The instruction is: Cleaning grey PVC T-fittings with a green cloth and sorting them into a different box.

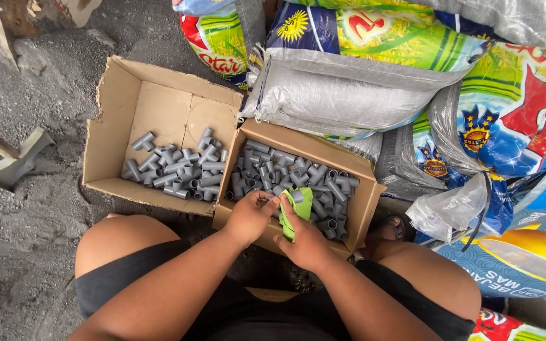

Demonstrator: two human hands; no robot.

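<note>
The green cloth [298, 208] is a bright lime rag, crumpled and folded, with its long axis running from about 7 o'clock up to 1 o'clock. It sits over the near edge of the right cardboard box [361, 208], touching the grey pipe fittings [298, 177] heaped inside.

The right hand [304, 243] has its fingers curled shut around the lower part of the cloth, with the upper end sticking out free toward 12 o'clock. The left hand [251, 215], at 9 o'clock of the cloth, has its fingers pinched together at the cloth's top left corner; whether a small fitting sits in that pinch cannot be told.

At 10 o'clock lies the left cardboard box [115, 107], open, with grey tee fittings [178, 170] piled along its near side. Printed woven sacks [349, 88] crowd from 12 to 3 o'clock.
</note>
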